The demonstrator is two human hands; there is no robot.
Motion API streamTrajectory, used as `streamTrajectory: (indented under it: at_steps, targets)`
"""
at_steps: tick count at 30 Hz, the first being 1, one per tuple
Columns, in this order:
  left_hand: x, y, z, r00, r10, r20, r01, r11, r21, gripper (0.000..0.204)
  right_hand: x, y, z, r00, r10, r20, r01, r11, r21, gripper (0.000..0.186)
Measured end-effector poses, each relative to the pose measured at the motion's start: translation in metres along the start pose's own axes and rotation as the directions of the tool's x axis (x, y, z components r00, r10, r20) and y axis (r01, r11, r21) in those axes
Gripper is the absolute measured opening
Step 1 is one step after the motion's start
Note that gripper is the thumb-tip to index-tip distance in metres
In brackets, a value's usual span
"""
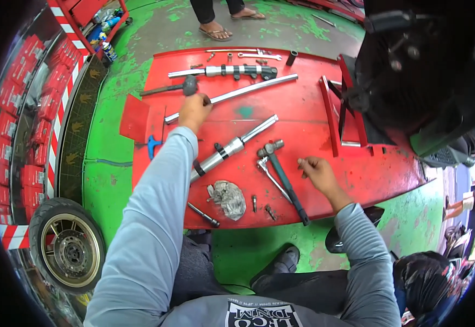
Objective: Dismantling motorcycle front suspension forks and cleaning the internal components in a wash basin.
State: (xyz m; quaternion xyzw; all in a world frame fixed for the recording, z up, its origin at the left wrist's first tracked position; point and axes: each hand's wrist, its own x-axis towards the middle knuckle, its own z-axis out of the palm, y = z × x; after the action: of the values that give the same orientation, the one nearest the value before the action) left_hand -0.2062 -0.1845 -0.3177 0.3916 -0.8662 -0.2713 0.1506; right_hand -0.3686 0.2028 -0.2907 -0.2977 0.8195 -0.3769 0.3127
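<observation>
My left hand [195, 113] reaches across the red bench and is closed round a long chrome fork tube [256, 89], which lies at a slant. Just beyond it is a black mallet [189, 85]. A fork leg [232, 148] with a silver body and chrome tube lies nearer me. My right hand [320, 175] hovers by a ball-peen hammer [284, 177], its fingertips pinched together; anything between them is too small to make out. Beside the hammer rests a ratchet wrench [273, 177]. A crumpled clear plastic bag [229, 200] sits near the front edge.
Another fork leg [237, 71], a combination wrench [259, 56] and a black socket [292, 58] lie at the far side. A blue T-handle [152, 147] is at the left edge. Dark motorcycle parts [412, 82] rise at right. A wheel [68, 245] stands lower left; a person's feet [215, 31] are beyond.
</observation>
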Motion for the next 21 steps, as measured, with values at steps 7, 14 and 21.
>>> streamTrajectory:
  at_steps: [7,14,21]
  targets:
    - [-0.065,-0.007,-0.002,0.992,-0.121,-0.037,0.112,0.978,-0.178,0.022,-0.061,-0.019,0.010,0.996,-0.078,0.044,0.085,0.979,-0.183,0.026]
    - [-0.217,-0.106,-0.093,0.845,-0.526,-0.094,0.455,0.801,-0.390,0.035,-0.188,-0.092,-0.063,0.991,0.063,-0.115,-0.073,0.994,-0.082,0.038]
    - [-0.440,-0.124,-0.208,0.765,-0.643,0.037,0.632,0.760,0.153,0.033,-0.337,-0.031,-0.117,0.817,0.512,-0.267,-0.543,0.838,-0.056,0.036]
